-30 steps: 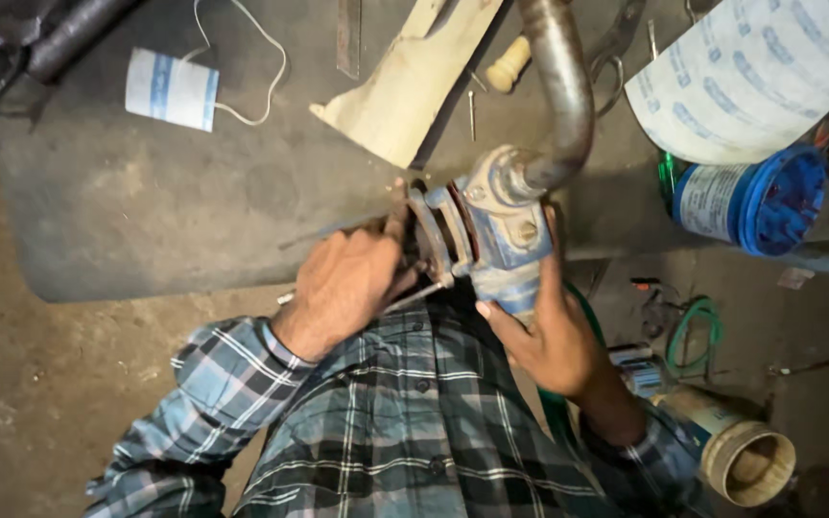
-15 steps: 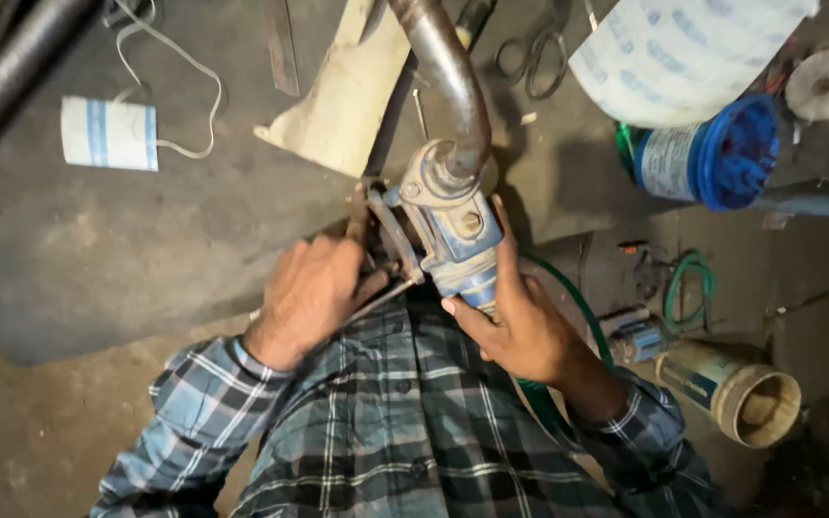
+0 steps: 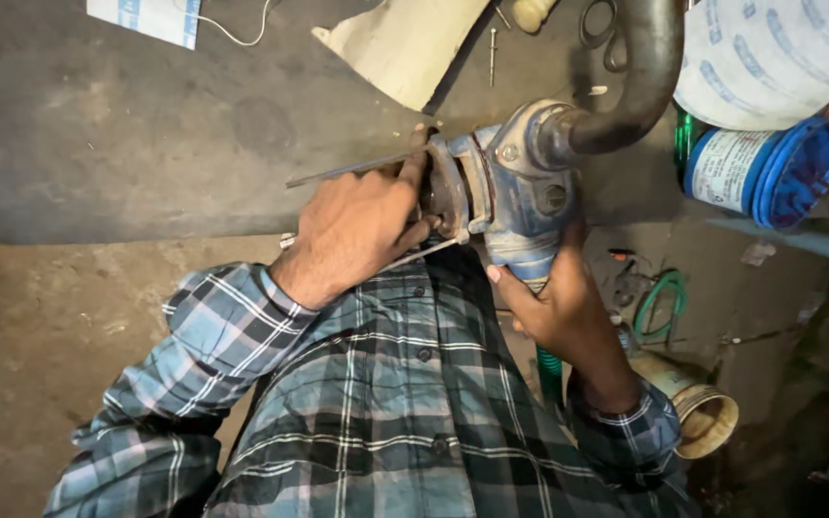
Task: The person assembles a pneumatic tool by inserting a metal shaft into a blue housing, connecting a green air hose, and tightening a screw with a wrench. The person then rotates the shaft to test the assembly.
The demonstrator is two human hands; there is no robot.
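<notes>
Left hand (image 3: 362,230) closed on thin rod (image 3: 347,171) at flange side of pump (image 3: 510,187), moved in tighter than a second ago. Right hand (image 3: 558,307) wrapped under pump body. Blue can (image 3: 769,171) right of pump. Fitting work continuing.

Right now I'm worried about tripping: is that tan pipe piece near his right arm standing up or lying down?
Lying on its side: the tan pipe piece shows its round open end toward the camera, on the floor beside the right hand's sleeve.
</notes>
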